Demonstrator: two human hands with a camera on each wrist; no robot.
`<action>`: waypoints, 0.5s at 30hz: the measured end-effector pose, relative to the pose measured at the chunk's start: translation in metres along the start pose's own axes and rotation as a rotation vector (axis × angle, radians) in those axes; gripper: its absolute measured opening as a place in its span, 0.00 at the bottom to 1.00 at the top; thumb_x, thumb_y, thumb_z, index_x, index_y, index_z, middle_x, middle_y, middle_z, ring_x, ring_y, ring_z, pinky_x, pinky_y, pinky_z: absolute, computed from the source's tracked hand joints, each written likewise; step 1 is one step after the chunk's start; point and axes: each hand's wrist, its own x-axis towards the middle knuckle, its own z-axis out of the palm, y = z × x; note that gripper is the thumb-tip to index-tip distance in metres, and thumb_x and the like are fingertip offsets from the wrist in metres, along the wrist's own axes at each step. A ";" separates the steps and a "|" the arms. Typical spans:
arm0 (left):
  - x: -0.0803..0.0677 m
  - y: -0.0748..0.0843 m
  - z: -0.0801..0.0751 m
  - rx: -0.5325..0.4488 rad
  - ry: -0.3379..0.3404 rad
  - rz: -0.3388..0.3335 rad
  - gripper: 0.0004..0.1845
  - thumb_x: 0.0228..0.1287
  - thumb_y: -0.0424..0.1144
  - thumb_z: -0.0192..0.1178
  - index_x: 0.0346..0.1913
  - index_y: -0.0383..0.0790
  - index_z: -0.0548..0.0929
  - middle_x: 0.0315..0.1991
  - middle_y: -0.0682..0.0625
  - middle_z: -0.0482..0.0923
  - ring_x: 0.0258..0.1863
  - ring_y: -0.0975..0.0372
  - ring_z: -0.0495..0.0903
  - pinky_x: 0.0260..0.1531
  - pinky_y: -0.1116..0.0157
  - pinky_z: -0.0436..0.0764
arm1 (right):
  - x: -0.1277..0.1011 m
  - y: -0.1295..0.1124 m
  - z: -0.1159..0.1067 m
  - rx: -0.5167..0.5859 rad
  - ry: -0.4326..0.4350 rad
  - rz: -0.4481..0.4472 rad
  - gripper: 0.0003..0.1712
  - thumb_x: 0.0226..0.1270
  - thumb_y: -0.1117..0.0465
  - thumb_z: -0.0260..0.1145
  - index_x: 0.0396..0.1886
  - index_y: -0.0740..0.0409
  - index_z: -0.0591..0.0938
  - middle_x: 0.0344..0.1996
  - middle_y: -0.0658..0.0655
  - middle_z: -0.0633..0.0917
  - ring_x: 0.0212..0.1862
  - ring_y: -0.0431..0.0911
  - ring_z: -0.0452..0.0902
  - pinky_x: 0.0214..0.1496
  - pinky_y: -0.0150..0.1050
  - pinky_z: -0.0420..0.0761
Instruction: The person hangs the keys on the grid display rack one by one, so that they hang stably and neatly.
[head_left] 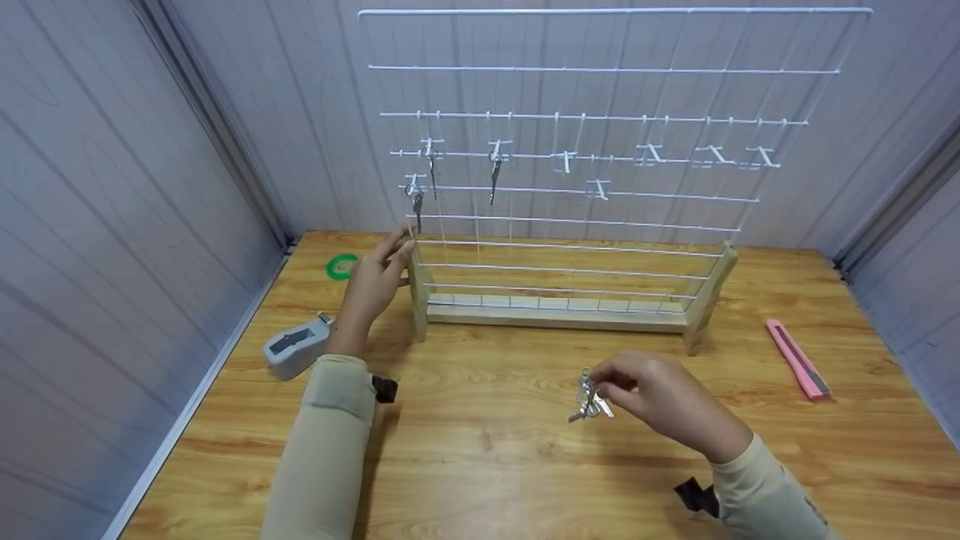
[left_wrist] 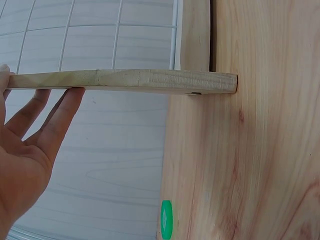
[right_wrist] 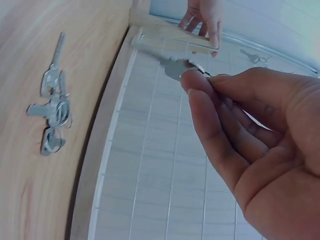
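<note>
Right hand [right_wrist: 250, 150] pinches key [right_wrist: 172, 67] — others (wrist view) lie loose.

Left hand [head_left: 373, 283] raised, fingers straight (thumb apart) — right hand [head_left: 660, 395] lower, fingertips pinched together

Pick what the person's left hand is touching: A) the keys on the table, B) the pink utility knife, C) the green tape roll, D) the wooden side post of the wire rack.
D: the left hand lies with straight fingers against the wooden side post of the wire rack, apart from the green tape roll behind it.
</note>
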 end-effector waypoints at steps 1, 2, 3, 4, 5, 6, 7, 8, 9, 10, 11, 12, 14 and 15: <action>0.000 0.000 0.000 0.000 -0.001 0.000 0.30 0.82 0.62 0.54 0.81 0.61 0.70 0.74 0.41 0.77 0.71 0.45 0.81 0.57 0.51 0.93 | 0.001 -0.001 0.000 0.001 0.006 -0.012 0.06 0.75 0.66 0.71 0.46 0.53 0.91 0.40 0.49 0.93 0.39 0.34 0.86 0.42 0.30 0.91; 0.000 0.000 0.000 -0.001 -0.001 -0.002 0.31 0.82 0.62 0.54 0.81 0.61 0.70 0.74 0.41 0.77 0.71 0.45 0.81 0.58 0.51 0.93 | 0.003 -0.003 0.000 0.001 0.013 -0.022 0.07 0.75 0.66 0.71 0.46 0.53 0.91 0.40 0.48 0.93 0.40 0.34 0.86 0.43 0.30 0.91; 0.000 -0.001 -0.001 -0.004 -0.004 -0.004 0.31 0.82 0.62 0.54 0.82 0.61 0.69 0.75 0.41 0.76 0.72 0.45 0.80 0.58 0.51 0.92 | 0.004 -0.004 0.000 0.003 0.023 -0.034 0.06 0.75 0.66 0.71 0.46 0.53 0.91 0.40 0.48 0.93 0.40 0.35 0.87 0.43 0.31 0.91; -0.001 -0.001 -0.001 -0.011 -0.005 -0.003 0.31 0.82 0.62 0.54 0.82 0.60 0.69 0.76 0.40 0.76 0.72 0.44 0.80 0.59 0.51 0.92 | 0.006 -0.006 0.000 0.008 0.032 -0.042 0.06 0.75 0.66 0.71 0.46 0.53 0.91 0.40 0.47 0.93 0.40 0.35 0.87 0.43 0.31 0.91; -0.001 -0.001 -0.001 -0.016 -0.007 -0.003 0.32 0.82 0.62 0.54 0.82 0.60 0.68 0.76 0.40 0.75 0.72 0.44 0.80 0.59 0.51 0.92 | 0.008 -0.007 -0.001 0.016 0.041 -0.050 0.06 0.75 0.66 0.71 0.45 0.53 0.91 0.40 0.47 0.92 0.40 0.36 0.87 0.44 0.31 0.91; -0.001 -0.001 -0.002 -0.021 -0.009 -0.003 0.32 0.82 0.62 0.54 0.83 0.59 0.68 0.77 0.40 0.74 0.72 0.44 0.80 0.59 0.51 0.92 | 0.010 -0.008 -0.001 0.026 0.052 -0.055 0.06 0.75 0.66 0.71 0.45 0.53 0.91 0.40 0.46 0.92 0.40 0.36 0.87 0.43 0.31 0.91; -0.002 0.000 -0.002 -0.024 -0.009 -0.002 0.33 0.82 0.62 0.54 0.83 0.58 0.67 0.77 0.40 0.74 0.72 0.44 0.80 0.60 0.51 0.92 | 0.012 -0.010 -0.001 0.036 0.059 -0.057 0.05 0.76 0.65 0.71 0.44 0.52 0.91 0.40 0.46 0.92 0.40 0.36 0.87 0.43 0.30 0.91; -0.002 0.000 -0.002 -0.028 -0.011 -0.002 0.33 0.82 0.62 0.54 0.83 0.58 0.67 0.77 0.39 0.73 0.72 0.44 0.79 0.60 0.51 0.92 | 0.015 -0.011 -0.002 0.044 0.070 -0.062 0.05 0.76 0.65 0.71 0.44 0.52 0.90 0.40 0.46 0.91 0.40 0.36 0.87 0.43 0.30 0.91; -0.002 0.000 -0.002 -0.029 -0.011 -0.002 0.33 0.82 0.62 0.54 0.83 0.57 0.67 0.78 0.39 0.73 0.72 0.43 0.79 0.60 0.51 0.92 | 0.017 -0.012 -0.003 0.056 0.079 -0.066 0.04 0.76 0.65 0.71 0.43 0.52 0.90 0.40 0.46 0.91 0.40 0.36 0.87 0.43 0.30 0.91; -0.002 0.000 -0.002 -0.029 -0.009 0.000 0.33 0.82 0.62 0.54 0.83 0.57 0.68 0.77 0.39 0.73 0.72 0.44 0.80 0.60 0.51 0.92 | 0.020 -0.014 -0.003 0.074 0.083 -0.062 0.04 0.76 0.64 0.72 0.42 0.51 0.90 0.40 0.46 0.91 0.40 0.35 0.87 0.43 0.30 0.91; -0.002 0.000 -0.002 -0.028 -0.007 -0.001 0.33 0.82 0.62 0.54 0.83 0.58 0.68 0.77 0.39 0.74 0.72 0.44 0.80 0.60 0.51 0.92 | 0.022 -0.015 -0.004 0.093 0.085 -0.062 0.03 0.76 0.63 0.72 0.42 0.51 0.90 0.40 0.46 0.92 0.40 0.35 0.87 0.43 0.30 0.92; -0.002 0.000 -0.001 -0.027 -0.006 -0.001 0.32 0.82 0.61 0.54 0.82 0.58 0.68 0.77 0.39 0.74 0.72 0.44 0.80 0.59 0.51 0.92 | 0.024 -0.016 -0.006 0.109 0.086 -0.060 0.03 0.76 0.63 0.72 0.42 0.50 0.90 0.40 0.46 0.92 0.40 0.35 0.88 0.44 0.30 0.92; -0.001 0.000 -0.001 -0.022 -0.002 0.000 0.31 0.82 0.60 0.54 0.82 0.59 0.69 0.77 0.39 0.74 0.72 0.44 0.80 0.59 0.52 0.92 | 0.029 -0.020 -0.009 0.148 0.089 -0.056 0.03 0.76 0.62 0.72 0.42 0.50 0.90 0.40 0.46 0.92 0.40 0.35 0.88 0.45 0.31 0.92; -0.001 0.000 -0.001 -0.019 -0.001 0.000 0.31 0.82 0.60 0.54 0.82 0.60 0.70 0.76 0.39 0.75 0.71 0.44 0.80 0.58 0.52 0.92 | 0.030 -0.022 -0.011 0.176 0.088 -0.047 0.02 0.76 0.61 0.72 0.42 0.50 0.90 0.40 0.46 0.93 0.40 0.35 0.88 0.45 0.30 0.92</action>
